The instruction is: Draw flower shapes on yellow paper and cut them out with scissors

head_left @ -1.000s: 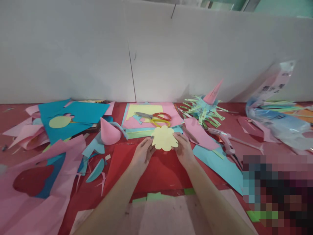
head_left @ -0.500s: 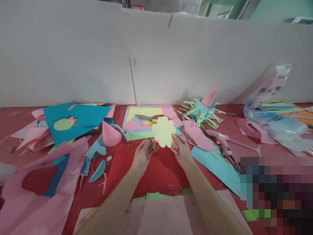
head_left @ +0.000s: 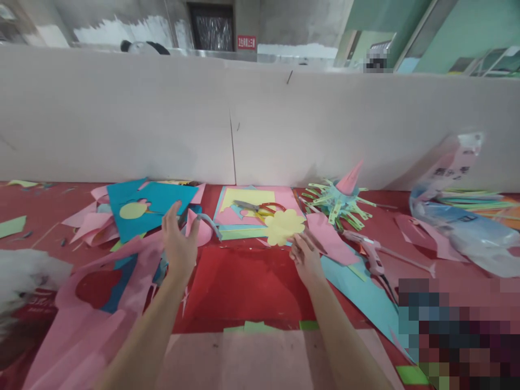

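Observation:
Between the thumb and fingers of my right hand (head_left: 305,259) is the lower right edge of a pale yellow scalloped paper flower (head_left: 283,226). It is raised over the front of the stacked sheets and partly covers the yellow handle of the scissors (head_left: 260,208). My left hand (head_left: 179,244) is raised with its fingers apart and nothing in it, in front of a pink paper cone (head_left: 203,227). A red sheet (head_left: 247,284) lies flat between my forearms.
Blue paper (head_left: 162,197) and cut pink paper (head_left: 93,346) lie left. At right are a spiky green figure with a pink cone (head_left: 339,195), a glue gun (head_left: 371,254), a light blue sheet (head_left: 357,295) and a plastic bag (head_left: 479,233). A white partition (head_left: 142,119) stands behind.
My left hand has moved left, away from the flower, and its fingers have spread. The flower has tilted in my right hand and sits slightly farther right. The view has tipped upward.

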Demonstrator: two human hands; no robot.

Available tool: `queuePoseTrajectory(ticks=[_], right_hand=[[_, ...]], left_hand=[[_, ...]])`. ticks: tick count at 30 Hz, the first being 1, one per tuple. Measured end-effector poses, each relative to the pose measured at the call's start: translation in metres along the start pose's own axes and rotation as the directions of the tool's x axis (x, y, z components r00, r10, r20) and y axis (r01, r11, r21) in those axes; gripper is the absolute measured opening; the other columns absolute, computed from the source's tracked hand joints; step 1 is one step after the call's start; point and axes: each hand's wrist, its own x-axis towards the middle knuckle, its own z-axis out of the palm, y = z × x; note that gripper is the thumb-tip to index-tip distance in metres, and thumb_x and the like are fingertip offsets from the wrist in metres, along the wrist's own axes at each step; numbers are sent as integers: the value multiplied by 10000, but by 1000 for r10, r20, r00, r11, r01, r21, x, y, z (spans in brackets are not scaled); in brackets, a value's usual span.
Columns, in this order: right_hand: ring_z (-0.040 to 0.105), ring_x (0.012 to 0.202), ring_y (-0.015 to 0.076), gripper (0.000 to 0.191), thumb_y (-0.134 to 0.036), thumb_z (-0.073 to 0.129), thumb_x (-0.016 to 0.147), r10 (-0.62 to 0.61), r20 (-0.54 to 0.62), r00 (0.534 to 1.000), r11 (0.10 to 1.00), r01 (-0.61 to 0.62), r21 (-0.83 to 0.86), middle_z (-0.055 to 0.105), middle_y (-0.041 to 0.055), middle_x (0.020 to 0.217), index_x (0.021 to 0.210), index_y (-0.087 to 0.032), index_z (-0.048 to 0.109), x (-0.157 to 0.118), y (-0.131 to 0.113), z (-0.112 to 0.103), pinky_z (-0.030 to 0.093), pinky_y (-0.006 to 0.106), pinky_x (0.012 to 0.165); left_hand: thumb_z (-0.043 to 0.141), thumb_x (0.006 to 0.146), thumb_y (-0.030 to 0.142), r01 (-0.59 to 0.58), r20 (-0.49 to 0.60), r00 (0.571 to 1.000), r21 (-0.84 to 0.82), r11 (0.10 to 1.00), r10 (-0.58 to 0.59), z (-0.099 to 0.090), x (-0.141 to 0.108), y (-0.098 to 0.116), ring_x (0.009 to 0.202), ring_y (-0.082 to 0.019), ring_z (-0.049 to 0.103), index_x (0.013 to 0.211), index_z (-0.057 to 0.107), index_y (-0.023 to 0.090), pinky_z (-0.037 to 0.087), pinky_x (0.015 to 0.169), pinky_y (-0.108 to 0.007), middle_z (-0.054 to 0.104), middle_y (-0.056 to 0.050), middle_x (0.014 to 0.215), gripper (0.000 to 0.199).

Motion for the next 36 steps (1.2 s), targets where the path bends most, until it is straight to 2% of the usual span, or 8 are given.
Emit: queuePoseTrajectory(ticks=[6, 10, 14, 18, 20, 29, 33, 36], right_hand=[[338, 383, 34, 119, -265, 635, 681, -11, 2, 1000, 999, 11, 37, 667, -7, 804, 753, -205, 562, -1, -4, 2, 373, 187, 396], [378, 391, 50, 129, -335, 572, 692, 19, -44, 999, 998, -16, 61, 647, -10, 746, 736, -214, 579, 0, -7, 2, 392, 208, 408], [480, 476, 75, 166, -384, 571, 695, 3, -87, 996, 1000, -2, 15, 592, -35, 681, 749, -228, 589, -1, -8, 3, 391, 192, 410], [447, 459, 66, 170, -379, 618, 689, -26, -21, 999, 991, 23, -133, 576, -36, 683, 715, -212, 596, -11, -7, 0, 378, 192, 397], [448, 453, 76, 161, -340, 661, 665, -1, 26, 1000, 975, 7, -222, 580, -29, 645, 701, -191, 611, -18, -9, -4, 378, 203, 399], [505, 461, 121, 206, -397, 572, 740, 46, 213, 976, 676, 126, -726, 618, -7, 604, 746, -201, 638, -35, -12, -18, 390, 243, 454], [608, 709, 204, 185, -375, 578, 734, -9, 267, 964, 519, 232, -823, 690, 25, 806, 811, -251, 691, -37, -8, -16, 448, 313, 641], [604, 670, 203, 227, -393, 534, 763, -26, 269, 963, 488, 247, -837, 689, 18, 738, 860, -265, 695, -37, -12, -17, 443, 315, 631]], left_hand=[[503, 759, 304, 80, 374, 920, 103, 992, -113, 1, 34, -20, 844, -193, 586, 941, 616, 207, 421, 733, -273, 651, -42, 979, 235], [513, 752, 340, 95, 302, 949, 20, 995, -96, -13, 41, 8, 806, -166, 580, 878, 637, 217, 411, 691, -225, 665, -10, 909, 216], [513, 761, 307, 115, 407, 913, -207, 971, -22, -11, 8, 50, 865, -166, 576, 912, 636, 238, 409, 733, -215, 661, -3, 942, 207], [567, 720, 266, 258, 644, 765, -323, 911, 12, 8, -39, 63, 908, -201, 580, 939, 647, 250, 413, 761, -242, 664, -22, 974, 233], [607, 684, 262, 309, 679, 733, -285, 907, -37, 14, -54, 57, 905, -222, 586, 946, 644, 238, 411, 772, -264, 666, -39, 973, 266], [608, 667, 266, 388, 570, 802, -273, 880, -177, 3, -37, 43, 846, -200, 588, 936, 623, 195, 428, 724, -250, 664, -31, 897, 278], [651, 618, 245, 449, 652, 748, -363, 816, -122, 8, -42, 62, 871, -208, 581, 918, 640, 213, 429, 747, -252, 665, -34, 922, 302], [665, 592, 229, 497, 718, 690, -381, 779, -89, 15, -54, 73, 916, -226, 570, 890, 656, 230, 425, 776, -263, 664, -35, 952, 298]])
